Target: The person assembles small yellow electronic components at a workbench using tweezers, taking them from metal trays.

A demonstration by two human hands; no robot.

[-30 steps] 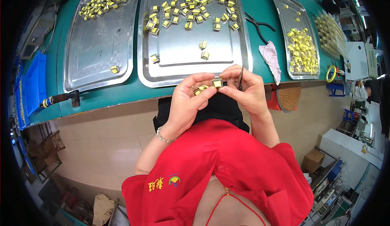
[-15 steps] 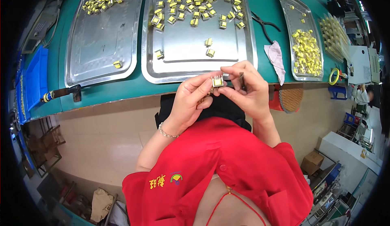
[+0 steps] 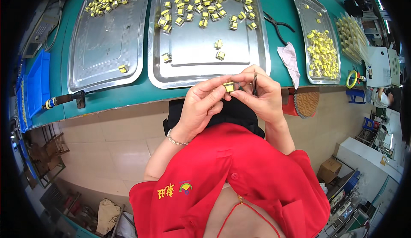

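Observation:
A small transformer [image 3: 230, 87] with yellow tape round its core is pinched between my two hands, just off the table's front edge. My left hand [image 3: 205, 94] grips its left side with thumb and forefinger, the other fingers curled. From the other side my right hand [image 3: 261, 93] closes thumb and fingertips on it. A slim dark metal tool [image 3: 255, 84], its kind partly hidden, is tucked between my right fingers. Beyond my hands lies a metal tray [image 3: 192, 73] with many similar transformers [image 3: 209, 9], mostly at its far side; a few sit nearer.
Another metal tray [image 3: 100, 81] with a pile of transformers stands left, a narrower tray [image 3: 303, 19] of yellow parts right. Between trays lie pliers [image 3: 278, 28] and a pink cloth [image 3: 289, 62]. A blue bin [image 3: 39, 77] and a dark-handled tool [image 3: 64, 99] are far left; yellow tape [image 3: 352, 80] is right.
The transformer has turned in my fingers: its pins stood up before, and now a yellow face shows more. My right fingers have shifted slightly, with the dark tool still among them.

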